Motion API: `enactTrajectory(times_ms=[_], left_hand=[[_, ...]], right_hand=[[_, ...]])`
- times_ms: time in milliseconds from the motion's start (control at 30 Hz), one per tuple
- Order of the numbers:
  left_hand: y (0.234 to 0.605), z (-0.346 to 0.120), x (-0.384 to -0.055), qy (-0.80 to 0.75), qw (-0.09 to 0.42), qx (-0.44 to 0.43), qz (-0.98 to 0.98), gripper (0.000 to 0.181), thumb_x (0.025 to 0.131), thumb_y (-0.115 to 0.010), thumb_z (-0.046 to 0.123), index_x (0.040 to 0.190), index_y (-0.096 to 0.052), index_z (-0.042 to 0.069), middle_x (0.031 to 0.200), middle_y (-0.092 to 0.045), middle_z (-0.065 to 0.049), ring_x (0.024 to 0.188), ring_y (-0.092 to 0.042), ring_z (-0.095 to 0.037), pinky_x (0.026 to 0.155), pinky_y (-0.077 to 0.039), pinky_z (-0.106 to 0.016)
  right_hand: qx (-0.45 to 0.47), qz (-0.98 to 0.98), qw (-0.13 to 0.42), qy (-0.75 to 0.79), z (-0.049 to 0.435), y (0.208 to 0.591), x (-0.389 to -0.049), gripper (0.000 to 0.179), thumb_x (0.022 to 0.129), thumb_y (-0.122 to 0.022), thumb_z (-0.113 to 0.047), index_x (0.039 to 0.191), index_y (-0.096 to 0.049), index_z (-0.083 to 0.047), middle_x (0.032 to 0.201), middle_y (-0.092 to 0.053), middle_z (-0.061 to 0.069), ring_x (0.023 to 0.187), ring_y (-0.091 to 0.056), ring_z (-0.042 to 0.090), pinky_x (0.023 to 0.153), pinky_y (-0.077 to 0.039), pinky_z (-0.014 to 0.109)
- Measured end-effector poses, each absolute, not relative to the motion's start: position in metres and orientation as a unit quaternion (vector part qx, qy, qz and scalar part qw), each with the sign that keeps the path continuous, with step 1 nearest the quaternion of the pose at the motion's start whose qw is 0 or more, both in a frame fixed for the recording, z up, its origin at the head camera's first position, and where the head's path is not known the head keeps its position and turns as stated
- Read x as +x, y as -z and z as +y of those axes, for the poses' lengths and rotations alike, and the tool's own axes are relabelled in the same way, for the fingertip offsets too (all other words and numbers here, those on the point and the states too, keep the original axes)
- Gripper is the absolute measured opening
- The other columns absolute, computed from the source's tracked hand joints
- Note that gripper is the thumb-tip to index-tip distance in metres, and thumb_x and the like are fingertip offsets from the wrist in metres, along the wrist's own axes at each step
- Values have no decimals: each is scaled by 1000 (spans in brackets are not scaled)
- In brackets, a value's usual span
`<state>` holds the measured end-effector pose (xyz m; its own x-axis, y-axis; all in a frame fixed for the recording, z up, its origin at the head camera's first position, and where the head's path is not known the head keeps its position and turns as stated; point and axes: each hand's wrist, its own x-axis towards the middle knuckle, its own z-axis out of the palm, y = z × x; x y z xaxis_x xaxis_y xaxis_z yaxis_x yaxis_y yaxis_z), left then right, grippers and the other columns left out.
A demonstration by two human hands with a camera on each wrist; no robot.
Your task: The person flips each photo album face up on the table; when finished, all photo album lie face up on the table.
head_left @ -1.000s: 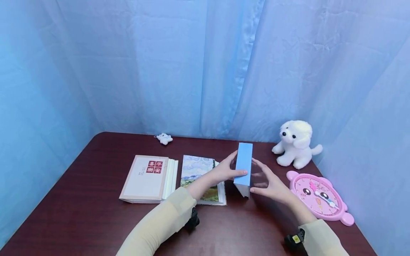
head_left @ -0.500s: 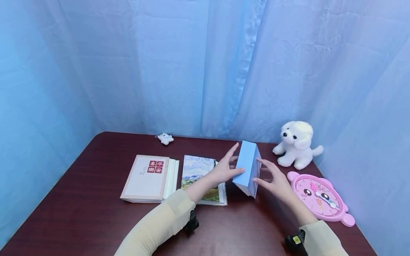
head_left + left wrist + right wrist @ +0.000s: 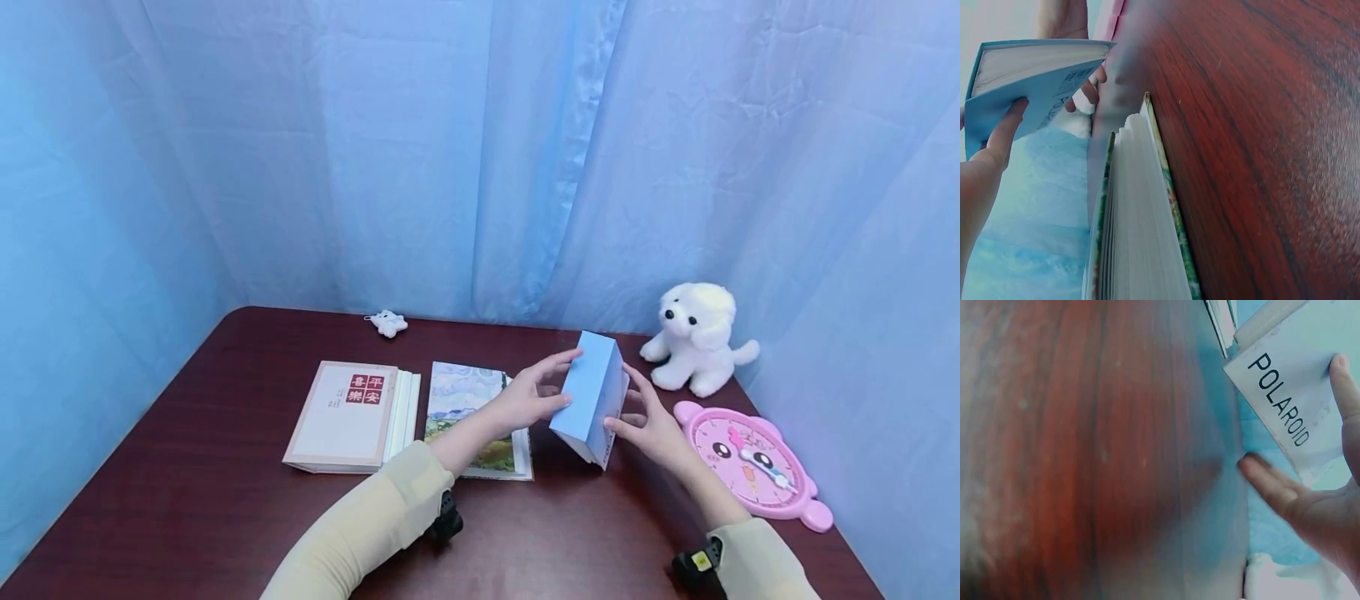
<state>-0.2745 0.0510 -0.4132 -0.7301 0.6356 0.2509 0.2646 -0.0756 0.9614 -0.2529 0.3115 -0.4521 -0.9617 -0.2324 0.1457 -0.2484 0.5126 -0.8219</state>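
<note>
A thick light-blue photo album [image 3: 596, 387] stands tilted between both hands, spine upward and pages toward the table. My left hand [image 3: 528, 398] grips it from the left, thumb and index finger at the spine. In the left wrist view a digit presses the album's blue face [image 3: 1041, 100]. My right hand [image 3: 651, 423] supports the right cover with thumb and fingertips spread. The right wrist view shows the word POLAROID on that cover [image 3: 1310, 381], the thumb against it and other fingers extended below its edge.
Left of the hands lie a landscape-painted album [image 3: 468, 392] and a cream album [image 3: 345, 417] with red squares. A small white star plush [image 3: 388, 323] is behind them. At right are a white plush dog [image 3: 693, 337] and a pink clock [image 3: 750, 462]. Blue curtains surround the dark-red table [image 3: 187, 500].
The album has turned and tilted to the right, so its right cover now shows. Both hands have shifted slightly right with it, and the left index finger has come down onto the spine.
</note>
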Motion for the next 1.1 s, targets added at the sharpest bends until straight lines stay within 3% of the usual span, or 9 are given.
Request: enactTrajectory(times_ms=[233,367,567,733,833,967,1100], left_hand=[[420,50,-277,-632,177,321,683,62,91,-57,-1,144,-40,26,146,-37,-7,117,-55,-28,80,-54,-33],[426,49,-279,-623,187,308,694,68,89,-59,-3,144,-39,30,145,-39,-7,115,-58,-24,81,-54,-34],[430,48,-282,-604,180,308,713,78,83,-66,-5,146,-35,30,141,-43,-11,109,-61,-20,81,-54,-30],[434,47,-284,-574,174,320,734,80,81,-71,0,146,-34,27,130,-50,-10,100,-62,-15,78,-54,-26],[439,46,-286,-539,160,330,758,82,79,-74,3,146,-32,25,125,-53,-9,97,-61,-13,78,-52,-24],[444,45,-289,-487,135,332,797,84,78,-77,9,147,-32,25,128,-52,-9,103,-58,-14,83,-50,-25],[447,43,-291,-434,118,330,830,85,77,-79,18,147,-31,27,127,-51,-6,112,-51,-17,88,-47,-29]], right_hand=[[151,-830,-17,-536,314,452,-252,91,84,-72,-11,151,-14,-31,138,-33,29,92,-65,29,72,-56,33],[151,-850,-10,-505,315,450,-251,92,82,-74,-15,151,-16,-31,133,-40,25,88,-66,21,70,-55,29],[144,-887,-14,-438,319,445,-251,92,79,-77,-28,150,-19,-33,129,-45,20,88,-65,20,67,-53,27],[162,-878,-41,-449,325,446,-253,89,80,-77,-25,150,-22,-29,127,-51,21,91,-64,22,67,-55,29],[176,-871,-54,-456,330,449,-256,87,80,-77,-23,150,-26,-24,135,-45,21,99,-62,27,68,-56,30],[197,-864,-66,-459,335,451,-262,83,80,-76,-20,149,-29,-16,139,-39,24,99,-62,28,67,-57,30],[208,-856,-85,-465,337,451,-265,82,81,-75,-16,148,-28,-10,127,-47,28,94,-63,18,67,-57,32]])
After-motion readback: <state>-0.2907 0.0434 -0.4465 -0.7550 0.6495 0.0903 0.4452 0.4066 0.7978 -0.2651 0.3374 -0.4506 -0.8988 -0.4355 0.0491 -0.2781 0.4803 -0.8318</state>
